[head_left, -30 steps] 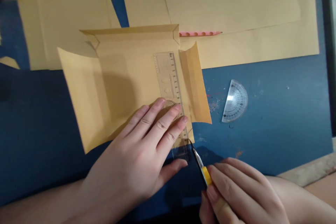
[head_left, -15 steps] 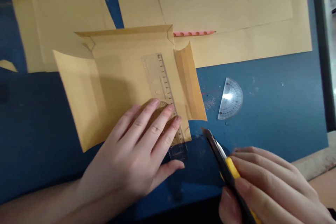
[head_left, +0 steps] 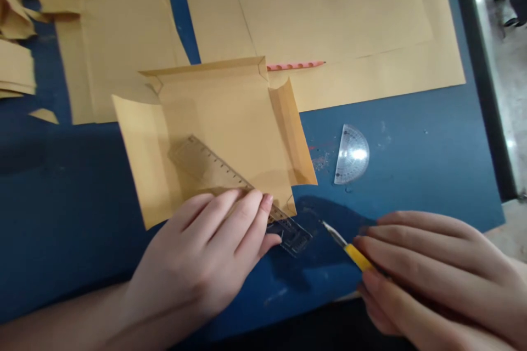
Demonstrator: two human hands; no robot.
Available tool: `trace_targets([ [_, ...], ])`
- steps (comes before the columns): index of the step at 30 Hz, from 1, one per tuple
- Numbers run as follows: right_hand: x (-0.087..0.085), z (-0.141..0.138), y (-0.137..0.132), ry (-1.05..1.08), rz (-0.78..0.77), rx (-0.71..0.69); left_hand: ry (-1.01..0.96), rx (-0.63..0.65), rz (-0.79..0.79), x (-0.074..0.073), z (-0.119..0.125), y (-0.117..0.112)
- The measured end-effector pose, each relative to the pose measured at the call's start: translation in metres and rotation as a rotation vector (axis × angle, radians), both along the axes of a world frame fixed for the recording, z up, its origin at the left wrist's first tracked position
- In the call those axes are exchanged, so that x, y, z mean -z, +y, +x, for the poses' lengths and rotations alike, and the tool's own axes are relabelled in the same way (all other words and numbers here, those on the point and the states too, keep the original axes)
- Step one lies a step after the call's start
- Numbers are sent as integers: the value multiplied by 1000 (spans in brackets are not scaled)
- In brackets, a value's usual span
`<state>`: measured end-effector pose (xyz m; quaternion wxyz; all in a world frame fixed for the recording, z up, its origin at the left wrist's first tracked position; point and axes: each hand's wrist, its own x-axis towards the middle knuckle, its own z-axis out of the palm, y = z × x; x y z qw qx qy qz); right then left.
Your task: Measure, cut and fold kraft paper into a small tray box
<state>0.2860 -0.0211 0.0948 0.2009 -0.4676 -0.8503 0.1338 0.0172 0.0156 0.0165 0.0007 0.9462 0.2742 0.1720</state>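
A clear plastic ruler (head_left: 224,167) lies slantwise over a folded piece of brown paper (head_left: 218,104) whose side flaps stand partly up. My left hand (head_left: 206,247) grips the ruler near its lower end, with the fingers curled over it and the thumb at the near side. Past my fingers, the ruler's end sticks out over the blue mat. My right hand (head_left: 436,274) is closed round a yellow and black craft knife (head_left: 357,256), its tip pointing up and left, apart from the paper and ruler. Most of the knife's handle is hidden by my fingers.
A clear protractor (head_left: 352,154) lies on the blue mat (head_left: 411,164) to the right. Behind the folded piece are a pink pencil (head_left: 296,66) and large brown sheets (head_left: 349,5). Brown paper scraps (head_left: 16,66) lie at the far left.
The ruler has turned from near upright to a slant, its far end swinging left. My left fingers have curled round it. My right hand has rolled the knife and shifted slightly right. The view has moved.
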Motion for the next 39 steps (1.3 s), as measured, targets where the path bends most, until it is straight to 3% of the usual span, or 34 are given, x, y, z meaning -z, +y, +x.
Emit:
trace_targets([
  [3, 21, 1, -1, 35, 76, -105, -31, 9, -2, 0, 4, 1],
  [6, 44, 4, -1, 108, 177, -125, -57, 15, -50, 2, 8, 3],
  [9, 54, 9, 3, 157, 172, -133, -98, 39, -118, 4, 10, 5],
  [18, 43, 9, -3, 116, 27, -11, -31, 0, -86, 0, 9, -1],
  [27, 50, 16, 6, 135, 9, -114, -13, 18, -39, -2, 6, -1],
  [39, 54, 13, 5, 149, 46, -150, -3, 36, -12, 0, 8, -1],
])
